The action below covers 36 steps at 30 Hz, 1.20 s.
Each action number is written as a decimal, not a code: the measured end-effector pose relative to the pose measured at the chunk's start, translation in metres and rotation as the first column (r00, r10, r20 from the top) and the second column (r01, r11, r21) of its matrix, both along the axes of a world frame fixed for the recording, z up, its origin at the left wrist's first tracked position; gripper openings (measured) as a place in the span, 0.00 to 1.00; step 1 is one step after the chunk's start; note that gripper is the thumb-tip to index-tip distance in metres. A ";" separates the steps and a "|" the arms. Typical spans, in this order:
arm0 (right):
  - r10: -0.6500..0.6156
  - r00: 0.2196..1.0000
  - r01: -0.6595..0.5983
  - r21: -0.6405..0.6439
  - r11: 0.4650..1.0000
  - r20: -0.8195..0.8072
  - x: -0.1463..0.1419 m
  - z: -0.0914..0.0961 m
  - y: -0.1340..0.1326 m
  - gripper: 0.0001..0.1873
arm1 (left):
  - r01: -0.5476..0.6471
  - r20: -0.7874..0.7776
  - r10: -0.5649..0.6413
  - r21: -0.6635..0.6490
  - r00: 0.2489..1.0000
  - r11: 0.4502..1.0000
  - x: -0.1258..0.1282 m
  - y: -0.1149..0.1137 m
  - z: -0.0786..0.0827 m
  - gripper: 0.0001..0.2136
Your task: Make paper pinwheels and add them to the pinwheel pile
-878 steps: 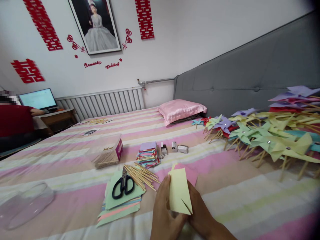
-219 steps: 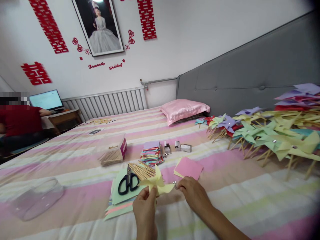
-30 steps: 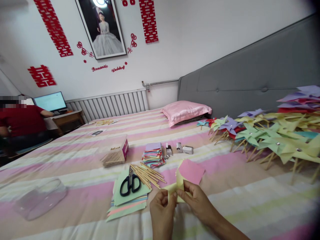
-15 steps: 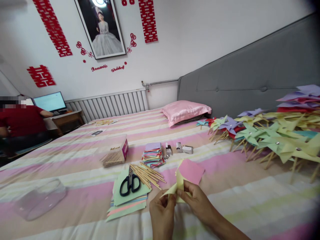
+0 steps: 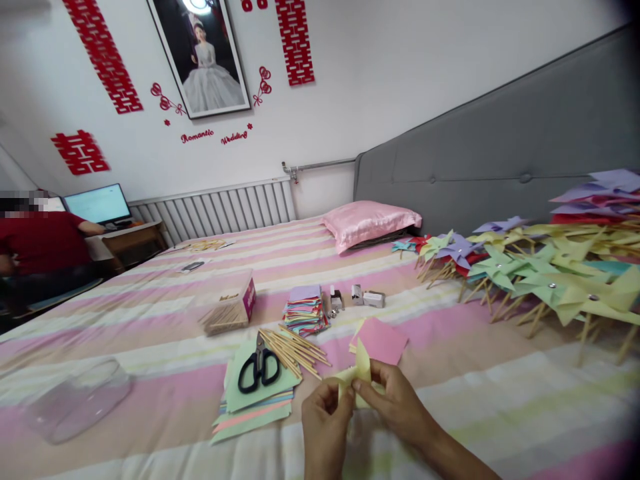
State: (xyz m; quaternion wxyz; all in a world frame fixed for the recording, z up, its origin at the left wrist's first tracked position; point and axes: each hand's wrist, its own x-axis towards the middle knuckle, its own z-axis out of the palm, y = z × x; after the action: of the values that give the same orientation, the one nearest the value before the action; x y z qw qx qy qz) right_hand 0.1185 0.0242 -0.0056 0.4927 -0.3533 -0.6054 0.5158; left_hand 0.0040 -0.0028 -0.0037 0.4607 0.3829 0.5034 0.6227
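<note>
the left hand (image 5: 325,427) and the right hand (image 5: 395,407) are both closing on the yellow paper piece (image 5: 358,379), holding it low and near the body, just above the striped bed cover (image 5: 150,333). the right thumb and forefinger are pinching its upper middle while the left fingertips are gripping its left side, probably so that the bent flaps are staying gathered and not springing flat. a pink sheet (image 5: 383,340) is lying just beyond the hands, within easy reach. to the left, the black scissors (image 5: 259,368) are resting on a pile of green sheets (image 5: 250,403), with loose wooden sticks (image 5: 295,347) fanning out beside them, seemingly so that tools and parts are sitting close at hand. farther back, a stack of coloured squares (image 5: 305,310), an open box of sticks (image 5: 230,308) and small metal pieces (image 5: 367,297) are sitting in a row. paper pinwheels (image 5: 525,273) are piling up along the grey headboard (image 5: 500,153) on the right, well apart from the loose supplies.
</note>
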 end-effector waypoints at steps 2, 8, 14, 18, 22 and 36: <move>0.035 0.998 -0.038 -0.059 0.998 -0.056 0.001 0.000 0.000 0.11 | 0.003 0.012 -0.002 -0.065 1.000 0.998 -0.001 0.001 0.000 0.11; 0.136 0.939 -0.235 -0.299 0.925 -0.317 0.003 0.000 0.005 0.12 | 0.009 0.023 -0.005 -0.167 1.000 0.986 -0.007 0.004 -0.004 0.10; 0.121 0.957 -0.193 -0.268 0.944 -0.263 0.000 -0.009 0.006 0.12 | 0.031 -0.008 -0.032 -0.105 0.999 0.994 -0.005 0.004 -0.008 0.10; 0.093 0.975 -0.149 -0.277 0.949 -0.203 0.001 -0.010 0.006 0.12 | 0.062 -0.039 -0.064 -0.036 0.997 0.997 -0.003 0.004 -0.009 0.10; 0.101 0.974 -0.153 -0.266 0.952 -0.201 0.010 -0.005 0.011 0.15 | 0.101 -0.073 -0.104 -0.046 0.992 0.994 -0.018 0.006 -0.001 0.12; 0.002 0.982 -0.067 -0.339 0.938 -0.187 0.020 -0.008 0.017 0.17 | -0.192 -0.828 -0.005 -0.136 0.560 0.972 -0.063 0.028 0.002 0.15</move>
State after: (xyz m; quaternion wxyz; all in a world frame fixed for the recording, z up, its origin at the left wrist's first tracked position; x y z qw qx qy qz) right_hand 0.1382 0.0415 -0.0137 0.4680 -0.3742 -0.4640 0.6524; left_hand -0.0587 0.0254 -0.0014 0.1768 0.5504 0.7422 0.3390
